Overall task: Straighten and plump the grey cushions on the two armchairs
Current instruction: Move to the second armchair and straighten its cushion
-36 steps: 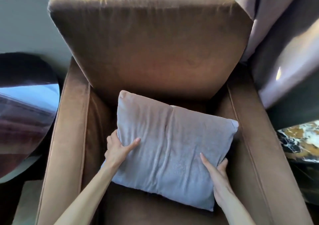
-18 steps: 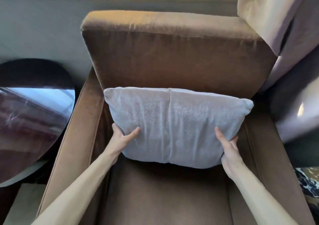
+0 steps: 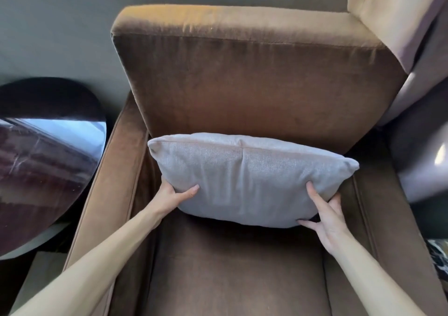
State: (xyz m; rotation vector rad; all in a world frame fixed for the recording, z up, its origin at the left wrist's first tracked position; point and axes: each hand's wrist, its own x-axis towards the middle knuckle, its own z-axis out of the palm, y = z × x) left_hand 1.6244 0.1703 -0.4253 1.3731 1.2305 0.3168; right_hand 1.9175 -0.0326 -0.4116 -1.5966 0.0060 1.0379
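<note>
A grey cushion (image 3: 247, 177) stands nearly upright on the seat of a brown velvet armchair (image 3: 254, 78), its top edge leaning against the backrest. My left hand (image 3: 173, 198) grips the cushion's lower left side, thumb on the front. My right hand (image 3: 326, 215) holds its lower right corner, thumb on the front and fingers wrapped under and behind. The cushion's back and both sets of fingers behind it are hidden.
A round glossy dark side table (image 3: 41, 160) stands just left of the armchair's left arm (image 3: 106, 194). Pale curtain fabric (image 3: 392, 12) hangs at the upper right, beside the backrest. A patterned dark surface (image 3: 438, 260) shows at the right edge.
The cushion has gone from lying tilted and slanted to standing level against the backrest. Both hands stayed on its lower sides; the right hand has slid down to the bottom corner.
</note>
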